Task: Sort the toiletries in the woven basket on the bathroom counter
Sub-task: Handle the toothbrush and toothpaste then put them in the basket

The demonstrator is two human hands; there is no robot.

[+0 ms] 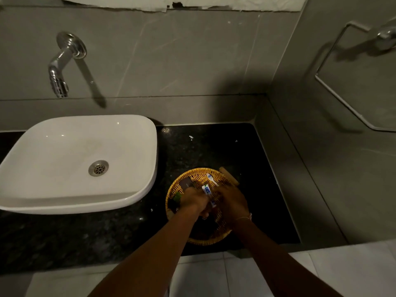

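Observation:
A round woven basket (194, 174) sits on the black granite counter (214, 146), right of the sink. Inside it lie a dark brown sachet (186, 182), a white toothbrush (212, 179) and a green item (177, 196) at the left rim. Both my hands are over the basket's middle. My left hand (194, 200) and my right hand (231, 200) meet around a small white and blue tube (207, 191). Which hand holds the tube is unclear. A wooden handle (230, 176) sticks out at the basket's back right rim.
A white basin (70, 159) stands at the left on the counter, with a chrome wall tap (62, 63) above it. A towel ring (351, 73) hangs on the right wall. Small white scraps (191, 137) lie on the counter behind the basket.

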